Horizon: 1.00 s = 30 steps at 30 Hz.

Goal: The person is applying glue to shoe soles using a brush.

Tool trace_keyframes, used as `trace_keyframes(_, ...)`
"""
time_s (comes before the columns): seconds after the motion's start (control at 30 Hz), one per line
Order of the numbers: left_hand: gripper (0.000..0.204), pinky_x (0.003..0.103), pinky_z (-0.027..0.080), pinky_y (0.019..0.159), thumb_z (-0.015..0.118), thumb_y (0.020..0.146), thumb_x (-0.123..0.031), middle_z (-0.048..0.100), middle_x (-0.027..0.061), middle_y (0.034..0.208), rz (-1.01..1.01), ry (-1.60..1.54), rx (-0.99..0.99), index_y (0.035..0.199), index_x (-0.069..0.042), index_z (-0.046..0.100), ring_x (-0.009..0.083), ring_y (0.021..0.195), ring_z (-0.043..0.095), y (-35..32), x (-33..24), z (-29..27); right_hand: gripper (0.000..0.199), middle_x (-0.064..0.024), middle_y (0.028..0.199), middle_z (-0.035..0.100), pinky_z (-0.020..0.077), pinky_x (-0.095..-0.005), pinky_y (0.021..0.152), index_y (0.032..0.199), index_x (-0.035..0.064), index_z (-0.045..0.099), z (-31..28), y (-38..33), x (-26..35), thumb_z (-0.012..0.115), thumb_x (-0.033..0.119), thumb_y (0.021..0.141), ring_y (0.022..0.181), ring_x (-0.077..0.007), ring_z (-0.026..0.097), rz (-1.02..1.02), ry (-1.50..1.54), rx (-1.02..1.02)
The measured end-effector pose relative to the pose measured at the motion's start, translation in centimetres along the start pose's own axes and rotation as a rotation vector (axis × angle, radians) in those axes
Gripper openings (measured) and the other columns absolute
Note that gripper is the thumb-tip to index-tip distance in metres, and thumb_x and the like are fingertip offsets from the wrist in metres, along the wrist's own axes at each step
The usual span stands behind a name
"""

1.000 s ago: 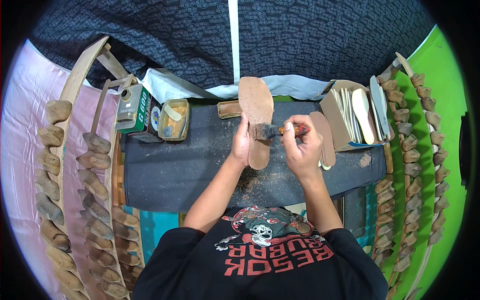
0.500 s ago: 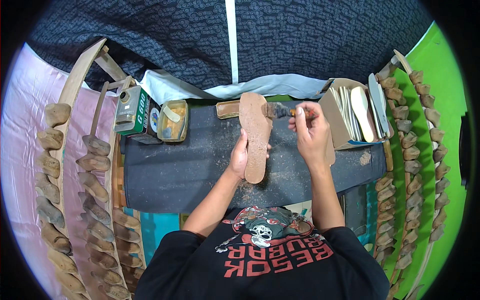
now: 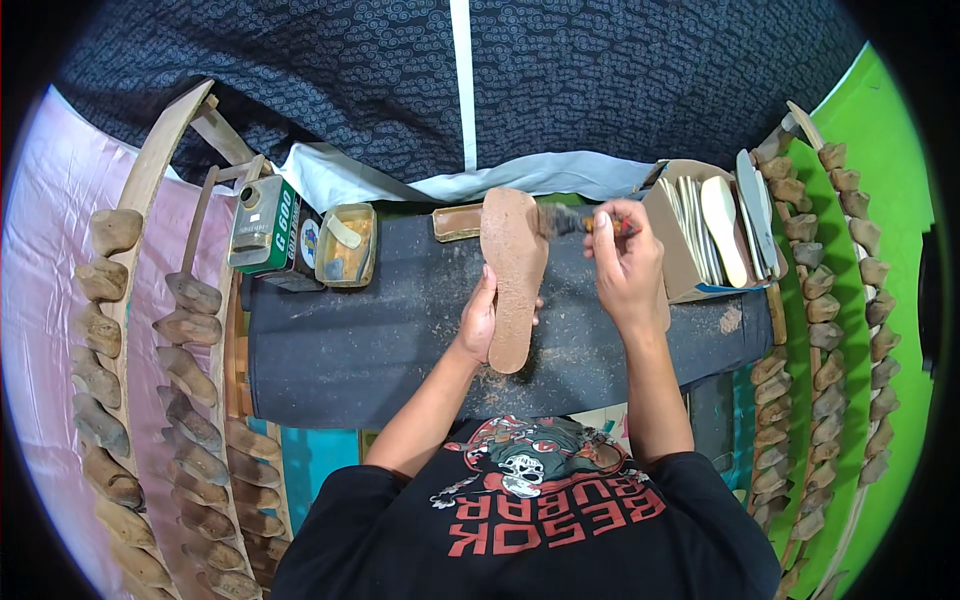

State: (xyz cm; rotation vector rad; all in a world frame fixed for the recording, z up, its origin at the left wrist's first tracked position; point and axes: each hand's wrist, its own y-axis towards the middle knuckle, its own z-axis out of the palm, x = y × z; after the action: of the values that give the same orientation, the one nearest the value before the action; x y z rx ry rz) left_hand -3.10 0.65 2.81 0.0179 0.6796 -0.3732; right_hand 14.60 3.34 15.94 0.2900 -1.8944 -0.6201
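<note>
My left hand [image 3: 482,318] grips a long tan shoe sole [image 3: 512,272] from below and holds it upright over the dark cloth-covered table [image 3: 370,330]. My right hand [image 3: 625,268] holds a small brush [image 3: 570,221] by its orange handle, with the dark bristles touching the sole's upper right edge. A second tan sole piece [image 3: 456,222] lies flat on the table just behind the held sole.
A green can [image 3: 265,226] and an open tin of glue [image 3: 348,246] stand at the table's left. A cardboard box of pale insoles [image 3: 705,240] sits at the right. Racks of wooden shoe lasts [image 3: 130,370] line the left side and more lasts [image 3: 830,330] the right.
My right hand has moved the brush up from the sole's middle to its top right edge. My left hand has kept the sole upright and shifted it slightly.
</note>
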Motion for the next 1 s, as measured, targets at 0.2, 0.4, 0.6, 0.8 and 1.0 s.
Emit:
trace_keyframes(0.2,0.066,0.036,0.057,0.074,0.03,0.107,-0.06,0.067,0.0137,0.107,0.012,0.009,-0.009,0.134,-0.005,0.054,0.0219,0.089,0.067,0.2,-0.4,-0.7,0.007,-0.003,0.07,0.062,0.046,-0.0248,0.055,0.096,0.0007,0.06,-0.9,-1.3,0.6,0.062,0.007,0.099,0.061,-0.0059,0.056,0.062,-0.029,0.05)
trace_keyframes(0.4,0.062,0.04,0.056,0.072,0.033,0.106,-0.059,0.067,0.0115,0.106,0.028,-0.227,0.046,0.132,-0.008,0.056,0.0247,0.09,0.066,-0.3,0.9,-3.2,0.011,-0.0029,0.07,0.064,0.0495,-0.0243,0.056,0.1,0.001,0.062,3.0,1.7,-2.5,0.062,0.012,0.101,0.064,-0.0074,0.063,0.06,0.14,-0.098)
trace_keyframes(0.6,0.057,0.04,0.053,0.07,0.035,0.107,-0.056,0.068,0.01,0.105,0.177,-0.311,-0.065,0.132,-0.01,0.058,0.0252,0.089,0.065,-2.8,-0.2,-6.1,0.024,-0.0106,0.082,0.073,0.0543,-0.0306,0.067,0.111,-0.0017,0.065,10.2,2.0,-11.4,0.061,0.021,0.103,0.071,-0.0142,0.069,0.274,0.11,0.189)
trace_keyframes(0.8,0.057,0.04,0.052,0.069,0.033,0.108,-0.055,0.067,0.0103,0.108,0.297,-0.327,-0.122,0.132,-0.01,0.058,0.025,0.089,0.064,-5.7,-3.4,-7.8,0.025,-0.0214,0.095,0.073,0.0552,-0.041,0.079,0.112,-0.0006,0.065,14.7,0.8,-16.0,0.062,0.021,0.1,0.087,-0.0357,0.073,0.171,-0.127,0.325)
trace_keyframes(1.0,0.058,0.04,0.053,0.071,0.035,0.107,-0.056,0.066,0.0112,0.107,0.282,-0.301,-0.12,0.132,-0.009,0.057,0.0247,0.09,0.064,-6.1,-2.3,-7.7,0.028,-0.0195,0.092,0.074,0.0565,-0.0385,0.076,0.113,-0.0036,0.064,14.0,0.8,-15.8,0.061,0.022,0.102,0.082,-0.0275,0.074,0.183,-0.129,0.27)
